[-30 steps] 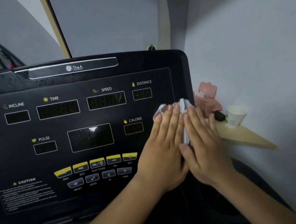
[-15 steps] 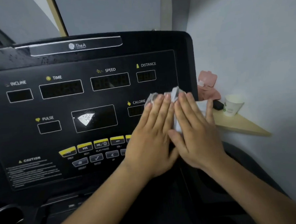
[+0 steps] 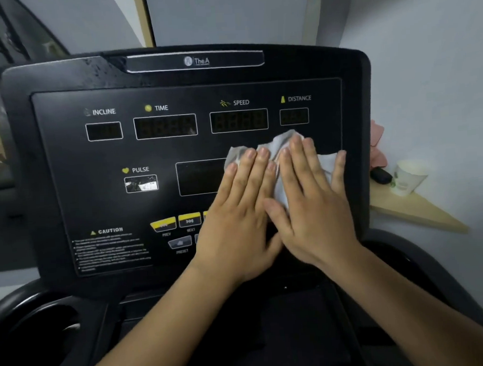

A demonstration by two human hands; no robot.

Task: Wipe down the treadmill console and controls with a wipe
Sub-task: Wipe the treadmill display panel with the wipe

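Treadmill console [image 3: 55, 170], centre frame: top brand strip [image 3: 197, 61] reads "TheA"; upper row of display labels reads "INCLINE", "TIME", "SPEED", "DISTANCE"; "PULSE" at mid-left; caution notice [image 3: 110, 247] at lower left headed "CAUTION", small print illegible; buttons [image 3: 163, 224] captioned "PREV", "NEXT", "PRESET".

You see a black console [image 3: 66, 169] with white lettering, yellow buttons [image 3: 163, 224], a white-grey wipe [image 3: 279, 147], a white cup [image 3: 408, 177] and a pink pack [image 3: 377, 145] at the right.
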